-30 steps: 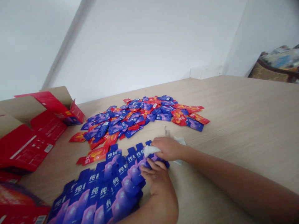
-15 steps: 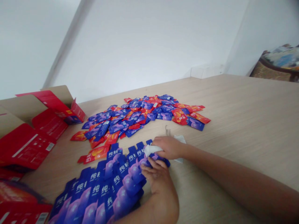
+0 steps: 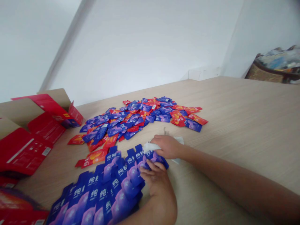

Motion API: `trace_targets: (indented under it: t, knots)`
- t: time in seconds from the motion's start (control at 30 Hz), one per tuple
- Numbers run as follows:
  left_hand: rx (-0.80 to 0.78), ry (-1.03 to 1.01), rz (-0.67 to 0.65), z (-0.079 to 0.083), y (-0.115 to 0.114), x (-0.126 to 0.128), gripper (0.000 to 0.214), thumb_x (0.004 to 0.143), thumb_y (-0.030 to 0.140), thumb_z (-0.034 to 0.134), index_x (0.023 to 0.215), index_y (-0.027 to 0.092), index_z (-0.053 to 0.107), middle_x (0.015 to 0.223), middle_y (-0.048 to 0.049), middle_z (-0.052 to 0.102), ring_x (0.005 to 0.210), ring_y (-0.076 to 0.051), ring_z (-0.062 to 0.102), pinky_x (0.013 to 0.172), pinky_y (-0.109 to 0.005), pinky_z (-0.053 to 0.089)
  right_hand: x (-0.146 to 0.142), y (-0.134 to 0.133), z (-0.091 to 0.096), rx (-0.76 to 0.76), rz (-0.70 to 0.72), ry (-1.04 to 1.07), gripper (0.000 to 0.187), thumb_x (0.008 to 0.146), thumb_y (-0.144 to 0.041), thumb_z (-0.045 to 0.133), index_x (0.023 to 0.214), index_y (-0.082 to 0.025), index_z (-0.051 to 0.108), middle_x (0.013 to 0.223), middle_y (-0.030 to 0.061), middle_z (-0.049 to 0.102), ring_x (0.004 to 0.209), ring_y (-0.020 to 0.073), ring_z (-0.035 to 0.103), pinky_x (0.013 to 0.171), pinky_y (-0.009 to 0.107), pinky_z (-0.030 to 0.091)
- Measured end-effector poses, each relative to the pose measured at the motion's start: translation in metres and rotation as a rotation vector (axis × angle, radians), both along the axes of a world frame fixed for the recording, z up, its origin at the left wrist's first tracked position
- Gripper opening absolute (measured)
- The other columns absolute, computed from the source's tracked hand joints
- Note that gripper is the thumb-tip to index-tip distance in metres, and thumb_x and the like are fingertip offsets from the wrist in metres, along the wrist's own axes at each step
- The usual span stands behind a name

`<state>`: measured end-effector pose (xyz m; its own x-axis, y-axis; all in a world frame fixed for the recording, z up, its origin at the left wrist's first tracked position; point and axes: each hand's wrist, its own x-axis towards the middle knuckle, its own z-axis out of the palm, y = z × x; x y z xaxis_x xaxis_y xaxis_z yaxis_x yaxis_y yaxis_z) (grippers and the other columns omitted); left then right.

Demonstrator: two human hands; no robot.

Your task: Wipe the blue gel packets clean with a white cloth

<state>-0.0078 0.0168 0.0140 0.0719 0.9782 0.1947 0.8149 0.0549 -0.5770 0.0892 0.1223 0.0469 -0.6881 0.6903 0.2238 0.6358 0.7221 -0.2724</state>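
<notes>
Several flat blue cartons [image 3: 90,189] with purple pictures and white lettering lie fanned out in overlapping rows on the table. My left hand [image 3: 156,179] rests on the right-hand end of the fan, its fingers stretched out and slightly apart on the printed faces. Just beyond it, my right hand [image 3: 167,147] is closed around a crumpled white cloth or tissue [image 3: 151,147]. One end of this cloth touches the top tabs of the rightmost cartons, and another part sticks out behind the hand. The tabs beneath it are hidden.
A heap of blue and red-orange sachets [image 3: 133,117] spreads across the table [image 3: 225,125] beyond the cartons. Open red boxes [image 3: 25,151] stand at the left. At the back, by the wall, is a small white box [image 3: 199,74]. A chair [image 3: 264,70] with things piled on it is at far right.
My right hand has moved the white cloth slightly away from me, toward the cartons' top edges, showing more lettering. My left hand stays on the cartons. The view has shifted slightly.
</notes>
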Motion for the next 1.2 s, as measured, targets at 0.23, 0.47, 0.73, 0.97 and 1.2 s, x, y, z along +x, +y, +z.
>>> trace_targets:
  t: [0.23,0.47,0.73,0.97,1.2]
  knots:
    - [0.01,-0.03,0.015,-0.005,0.002,-0.001,0.043,0.078,-0.005,0.035,0.102,0.013,0.066,0.114,-0.0207,0.061,0.093,-0.034,0.063,0.071,-0.045,0.054,-0.001,0.003,-0.005,-0.026,-0.044,-0.08,0.029,0.079,-0.028,0.055,0.105,-0.015,0.056,0.1,0.0093,0.058,0.09,0.0224,0.055,0.075,0.032,0.04]
    - [-0.074,-0.106,0.119,0.005,0.006,0.005,0.046,0.078,-0.006,0.035,0.106,0.015,0.066,0.119,-0.0199,0.058,0.098,-0.035,0.06,0.076,-0.047,0.053,0.0,0.001,0.0,-0.006,-0.018,0.007,0.032,0.081,-0.026,0.052,0.111,-0.016,0.052,0.103,0.0087,0.056,0.095,0.0208,0.052,0.08,0.031,0.039]
    - [-0.061,-0.201,0.043,0.012,-0.001,0.003,0.046,0.078,-0.007,0.034,0.108,0.011,0.064,0.12,-0.0232,0.057,0.1,-0.035,0.06,0.077,-0.049,0.052,-0.004,-0.006,0.002,-0.011,0.08,0.004,0.033,0.079,-0.029,0.054,0.109,-0.015,0.055,0.1,0.0089,0.057,0.091,0.0213,0.053,0.079,0.032,0.039]
    - [-0.04,-0.138,0.007,0.01,-0.003,0.002,0.044,0.077,-0.007,0.035,0.107,0.008,0.064,0.116,-0.0238,0.06,0.097,-0.034,0.061,0.075,-0.047,0.053,-0.004,-0.002,-0.004,-0.027,0.07,-0.061,0.028,0.076,-0.027,0.054,0.101,-0.015,0.057,0.096,0.008,0.057,0.086,0.0206,0.053,0.076,0.031,0.039]
    - [-0.026,-0.095,0.02,0.009,-0.003,0.002,0.045,0.076,-0.007,0.034,0.105,0.01,0.065,0.117,-0.0237,0.058,0.095,-0.034,0.062,0.074,-0.045,0.053,0.002,0.002,0.001,0.036,0.041,0.054,0.033,0.076,-0.02,0.051,0.109,-0.014,0.054,0.1,0.009,0.055,0.092,0.0206,0.05,0.08,0.032,0.039]
